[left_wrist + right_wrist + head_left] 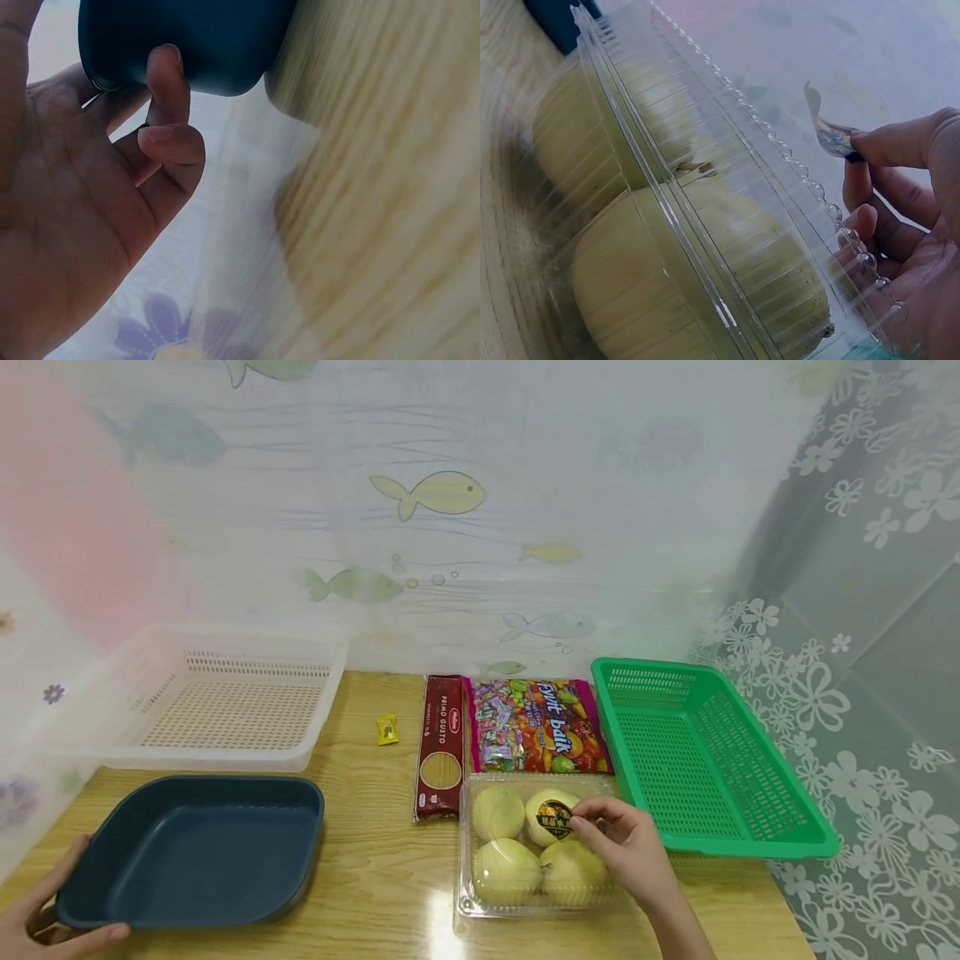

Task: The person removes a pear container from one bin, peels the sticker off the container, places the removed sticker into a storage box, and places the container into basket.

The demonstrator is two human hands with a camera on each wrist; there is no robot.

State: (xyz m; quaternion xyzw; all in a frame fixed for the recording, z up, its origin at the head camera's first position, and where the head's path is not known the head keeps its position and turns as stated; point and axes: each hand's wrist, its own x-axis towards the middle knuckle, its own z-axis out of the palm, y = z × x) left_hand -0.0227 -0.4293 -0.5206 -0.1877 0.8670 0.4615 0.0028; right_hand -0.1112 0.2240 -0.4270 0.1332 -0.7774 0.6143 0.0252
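A clear plastic clamshell box point(480, 906) of round yellow-green fruit point(507, 870) sits at the front middle of the table. My right hand point(630, 843) pinches a black-and-gold sticker point(553, 818) between thumb and finger over the lid. In the right wrist view the sticker point(832, 139) curls up from the fingertips, apart from the lid. At the front left is a dark blue basin point(202, 860), bare inside. The left hand point(22, 906) grips its near left corner, with curled fingers point(169, 94) against the basin wall in the left wrist view.
A white basket point(232, 710) stands behind the basin, and a green basket point(712, 777) to the right of the box. Behind the box lie a red spaghetti packet point(441, 735) and a candy bag point(540, 727). A small yellow sweet point(386, 729) lies left of them.
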